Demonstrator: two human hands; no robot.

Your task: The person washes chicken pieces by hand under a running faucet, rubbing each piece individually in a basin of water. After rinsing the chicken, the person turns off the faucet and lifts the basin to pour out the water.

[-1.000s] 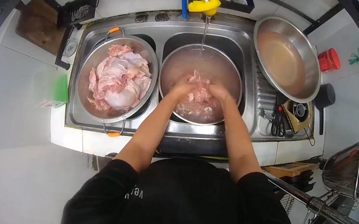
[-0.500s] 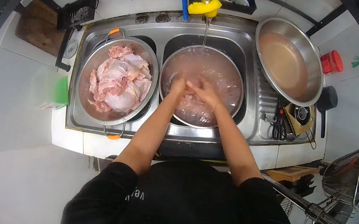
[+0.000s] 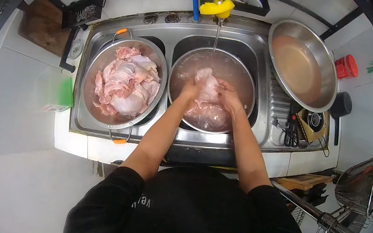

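A pale piece of raw chicken (image 3: 207, 85) is held between my two hands, partly raised out of cloudy pinkish water in a round metal bowl (image 3: 253, 85). My left hand (image 3: 191, 89) grips its left side, fingers partly hidden by meat and water. On the other side my right hand (image 3: 228, 95) has its fingers curled against the chicken. More chicken lies below them in the water. A thin stream runs from the tap (image 3: 218, 8) into the back of this bowl.
Left of my hands, a wide pan (image 3: 91, 89) with orange-trimmed handles holds heaped raw chicken. A large metal bowl (image 3: 330, 85) of murky water rests on the right drainboard. Nearby are scissors (image 3: 292, 133), a small black pan (image 3: 341, 104) and a red container (image 3: 346, 66).
My hands were lower in the water, close together. They have moved apart and a chicken piece now shows above the surface between them. The view has shifted slightly.
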